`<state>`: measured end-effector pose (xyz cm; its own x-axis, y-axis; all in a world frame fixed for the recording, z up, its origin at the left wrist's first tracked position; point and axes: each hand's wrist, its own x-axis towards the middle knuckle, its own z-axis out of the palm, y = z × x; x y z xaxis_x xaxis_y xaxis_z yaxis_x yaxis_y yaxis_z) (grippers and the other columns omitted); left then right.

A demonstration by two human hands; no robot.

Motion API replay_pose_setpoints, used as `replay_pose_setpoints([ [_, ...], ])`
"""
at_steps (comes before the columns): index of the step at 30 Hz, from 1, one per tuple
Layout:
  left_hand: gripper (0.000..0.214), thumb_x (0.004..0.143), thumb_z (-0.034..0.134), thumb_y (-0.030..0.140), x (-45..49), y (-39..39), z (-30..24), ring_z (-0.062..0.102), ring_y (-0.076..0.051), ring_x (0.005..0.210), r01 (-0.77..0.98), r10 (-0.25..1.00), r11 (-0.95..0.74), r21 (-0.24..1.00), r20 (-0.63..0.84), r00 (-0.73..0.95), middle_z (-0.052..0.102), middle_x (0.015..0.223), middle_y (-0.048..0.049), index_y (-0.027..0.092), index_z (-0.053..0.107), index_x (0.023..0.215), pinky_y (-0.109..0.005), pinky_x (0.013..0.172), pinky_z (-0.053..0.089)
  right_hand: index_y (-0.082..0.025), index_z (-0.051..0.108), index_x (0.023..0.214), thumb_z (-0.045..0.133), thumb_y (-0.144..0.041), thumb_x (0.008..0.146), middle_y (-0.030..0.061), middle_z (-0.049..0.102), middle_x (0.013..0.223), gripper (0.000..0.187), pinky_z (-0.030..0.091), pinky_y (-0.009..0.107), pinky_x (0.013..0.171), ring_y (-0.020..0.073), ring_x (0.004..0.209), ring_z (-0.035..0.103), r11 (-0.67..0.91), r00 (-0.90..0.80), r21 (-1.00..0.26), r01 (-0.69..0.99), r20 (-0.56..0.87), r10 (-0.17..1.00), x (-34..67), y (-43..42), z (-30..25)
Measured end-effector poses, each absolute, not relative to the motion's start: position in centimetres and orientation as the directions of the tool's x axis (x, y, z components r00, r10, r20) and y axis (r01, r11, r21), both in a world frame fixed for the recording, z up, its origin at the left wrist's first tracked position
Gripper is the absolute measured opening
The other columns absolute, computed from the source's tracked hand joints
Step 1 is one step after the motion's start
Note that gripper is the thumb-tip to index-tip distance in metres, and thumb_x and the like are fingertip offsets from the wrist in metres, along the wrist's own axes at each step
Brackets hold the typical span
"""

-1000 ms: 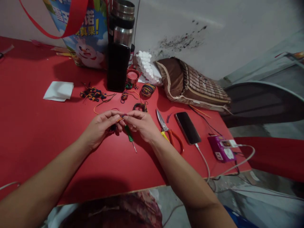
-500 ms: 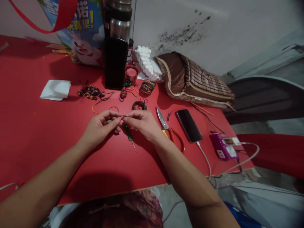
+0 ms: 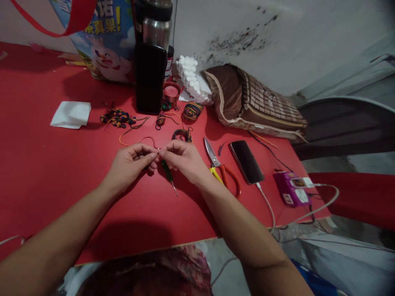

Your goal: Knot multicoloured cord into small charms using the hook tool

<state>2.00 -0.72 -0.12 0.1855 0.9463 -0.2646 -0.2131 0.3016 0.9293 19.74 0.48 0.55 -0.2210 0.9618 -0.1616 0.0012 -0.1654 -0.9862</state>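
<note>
My left hand point(image 3: 135, 160) and my right hand point(image 3: 180, 158) meet fingertip to fingertip over the red table, both pinching cord point(image 3: 147, 138) that trails up and left from them. A small pale spot shows between the fingertips, too small to make out. Just below my right hand lies a green-handled tool point(image 3: 167, 170) with a thin metal shaft; the fingers partly hide its handle. Behind the hands sits a coil of dark cord point(image 3: 182, 135). To the right are orange-handled scissors point(image 3: 212, 154), their blades pointing away.
Knotted multicoloured cords point(image 3: 117, 118), a cord ball point(image 3: 192, 111) and folded white paper point(image 3: 70, 114) lie behind. A black phone point(image 3: 150, 78) stands against bottles point(image 3: 156, 28). A charging phone point(image 3: 246, 161), a purple box point(image 3: 291, 189) and a brown cushion point(image 3: 262, 98) are at right.
The fingertips have shifted slightly against each other, and a pale spot now shows between them. The cord behind them lies in a slightly different curve. The camera view has moved a little.
</note>
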Motion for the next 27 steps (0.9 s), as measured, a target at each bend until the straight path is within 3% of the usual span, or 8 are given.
replay_pose_setpoints([
  [7, 0.02, 0.078, 0.086, 0.031, 1.73, -0.6, -0.18, 0.064, -0.012, 0.052, -0.215, 0.903, 0.406, 0.888, -0.354, 0.242, 0.072, 0.066, -0.0027, 0.017, 0.073, 0.08, -0.02, 0.045, 0.043, -0.019, 0.066, 0.07, 0.083, -0.039, 0.077, -0.0079, 0.052, 0.048, 0.028, 0.028, 0.023, 0.046, 0.0055, 0.043, 0.04, -0.287, -0.253, -0.949, -0.134, -0.248, 0.935, 19.83, 0.83, 0.49],
  [13, 0.028, 0.071, 0.09, 0.03, 1.55, -0.2, -0.02, 0.069, -0.015, 0.055, -0.234, 0.891, 0.452, 0.861, -0.426, 0.156, 0.077, 0.071, -0.005, 0.017, 0.077, 0.092, -0.017, 0.041, 0.035, -0.021, 0.065, 0.076, 0.083, -0.041, 0.078, -0.0079, 0.055, 0.052, 0.027, 0.027, 0.023, 0.044, 0.0063, 0.043, 0.043, -0.345, -0.243, -0.915, -0.211, -0.293, 0.925, 19.81, 0.96, 0.49],
  [19, 0.03, 0.07, 0.091, 0.029, 1.51, -0.3, -0.16, 0.07, -0.014, 0.057, -0.244, 0.891, 0.449, 0.859, -0.409, 0.197, 0.077, 0.072, -0.005, 0.017, 0.078, 0.095, -0.017, 0.044, 0.037, -0.02, 0.065, 0.076, 0.082, -0.034, 0.077, -0.0088, 0.054, 0.05, 0.022, 0.027, 0.023, 0.044, 0.0054, 0.043, 0.04, -0.256, -0.224, -0.96, -0.116, -0.225, 0.948, 19.63, 0.71, 0.17],
  [27, 0.027, 0.074, 0.089, 0.03, 1.52, -0.38, -0.02, 0.058, -0.011, 0.05, -0.232, 0.871, 0.456, 0.859, -0.377, 0.316, 0.067, 0.059, -0.0001, 0.019, 0.066, 0.08, -0.021, 0.047, 0.042, -0.019, 0.068, 0.076, 0.085, -0.037, 0.076, -0.0076, 0.055, 0.052, 0.025, 0.029, 0.022, 0.044, 0.0053, 0.045, 0.041, -0.221, -0.267, -0.971, -0.091, -0.19, 0.945, 19.52, 0.5, 0.61],
])
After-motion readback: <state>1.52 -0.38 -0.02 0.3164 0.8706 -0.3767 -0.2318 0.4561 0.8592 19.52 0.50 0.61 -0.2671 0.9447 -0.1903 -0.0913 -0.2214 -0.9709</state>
